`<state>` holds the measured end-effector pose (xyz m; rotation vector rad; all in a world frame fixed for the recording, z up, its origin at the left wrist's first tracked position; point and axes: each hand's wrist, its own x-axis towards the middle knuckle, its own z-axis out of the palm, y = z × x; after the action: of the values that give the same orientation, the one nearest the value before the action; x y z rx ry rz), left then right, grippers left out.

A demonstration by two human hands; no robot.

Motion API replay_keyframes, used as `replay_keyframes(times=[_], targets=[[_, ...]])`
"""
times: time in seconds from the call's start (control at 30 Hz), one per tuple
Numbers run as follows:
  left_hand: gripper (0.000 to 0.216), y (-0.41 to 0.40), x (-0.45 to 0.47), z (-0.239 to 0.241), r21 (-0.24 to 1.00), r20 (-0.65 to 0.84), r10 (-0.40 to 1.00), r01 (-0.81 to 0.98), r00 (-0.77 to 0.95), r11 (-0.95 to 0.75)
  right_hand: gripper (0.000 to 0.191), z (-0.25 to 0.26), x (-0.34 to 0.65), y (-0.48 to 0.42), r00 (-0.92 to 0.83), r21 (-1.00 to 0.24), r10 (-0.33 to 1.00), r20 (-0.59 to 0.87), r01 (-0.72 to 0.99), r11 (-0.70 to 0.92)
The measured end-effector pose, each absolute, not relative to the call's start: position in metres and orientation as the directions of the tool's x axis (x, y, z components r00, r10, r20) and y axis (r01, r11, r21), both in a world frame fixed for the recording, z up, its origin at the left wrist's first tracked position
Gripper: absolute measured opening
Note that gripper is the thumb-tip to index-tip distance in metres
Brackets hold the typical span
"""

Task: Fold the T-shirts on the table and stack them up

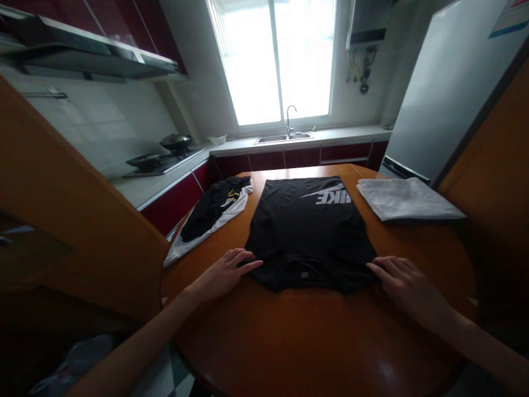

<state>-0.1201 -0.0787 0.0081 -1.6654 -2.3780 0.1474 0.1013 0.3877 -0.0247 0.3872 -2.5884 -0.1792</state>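
The black shirt [308,231] lies flat mid-table, long axis running away from the person, with the left hand [225,273] and right hand [403,284] spread flat at its 2 near corners.

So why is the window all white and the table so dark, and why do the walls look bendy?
Head view: the window is blown out by daylight, so the camera darkens everything else; the black shirt loses its folds in shadow, and both hands, left and right, look dim. The wide lens curves the edges, bending the fridge and cabinets.
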Motion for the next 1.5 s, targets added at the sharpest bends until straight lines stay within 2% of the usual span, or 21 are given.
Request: replay_keyframes(times=[0.17, 0.27, 0.57, 0.67, 0.8, 0.93, 1.03, 1.1, 1.27, 1.4, 1.5], targets=[[0.037, -0.088, -0.132, -0.002, -0.107, 0.275, 0.933, 0.958, -0.230, 0.267, 0.034, -0.031, 0.101, 0.409, -0.761, 0.154, -0.402, 0.509, -0.379, 0.912], [0.027, -0.090, -0.134, -0.002, -0.055, 0.325, 0.929, 0.977, -0.178, 0.206, 0.031, -0.031, 0.101, 0.415, -0.733, 0.138, -0.434, 0.524, -0.430, 0.892], [0.027, -0.092, -0.119, 0.012, 0.056, 0.302, 0.932, 0.979, -0.202, 0.194, 0.026, -0.020, 0.104, 0.413, -0.737, 0.042, -0.441, 0.512, -0.491, 0.870], [0.028, -0.095, -0.106, 0.020, 0.123, 0.282, 0.930, 0.970, -0.236, 0.209, 0.025, -0.010, 0.110, 0.413, -0.755, -0.052, -0.453, 0.475, -0.538, 0.842], [0.027, -0.101, -0.082, 0.038, 0.284, 0.189, 0.932, 0.926, -0.309, 0.249, 0.023, 0.011, 0.125, 0.411, -0.811, -0.244, -0.423, 0.405, -0.541, 0.805], [0.027, -0.105, -0.063, 0.059, 0.469, 0.056, 0.933, 0.835, -0.355, 0.289, 0.024, 0.037, 0.138, 0.407, -0.888, -0.474, -0.359, 0.288, -0.458, 0.752], [0.025, -0.103, -0.063, 0.073, 0.560, 0.043, 0.925, 0.776, -0.378, 0.291, 0.026, 0.054, 0.134, 0.407, -0.939, -0.631, -0.282, 0.197, -0.342, 0.696], [0.023, -0.099, -0.072, 0.080, 0.594, 0.056, 0.906, 0.744, -0.419, 0.307, 0.030, 0.060, 0.122, 0.412, -0.961, -0.693, -0.215, 0.174, -0.275, 0.666], [0.026, -0.080, -0.122, 0.083, 0.676, 0.087, 0.755, 0.595, -0.649, 0.434, 0.043, 0.058, 0.065, 0.435, -0.975, -0.743, 0.019, 0.223, -0.158, 0.651], [0.033, -0.058, -0.178, 0.062, 0.776, 0.097, 0.620, 0.450, -0.778, 0.443, 0.039, 0.043, 0.012, 0.448, -0.940, -0.745, 0.154, 0.305, -0.134, 0.654], [0.036, -0.044, -0.210, 0.035, 0.801, 0.059, 0.548, 0.367, -0.835, 0.473, 0.037, 0.021, -0.020, 0.450, -0.931, -0.775, 0.235, 0.277, -0.072, 0.628]])
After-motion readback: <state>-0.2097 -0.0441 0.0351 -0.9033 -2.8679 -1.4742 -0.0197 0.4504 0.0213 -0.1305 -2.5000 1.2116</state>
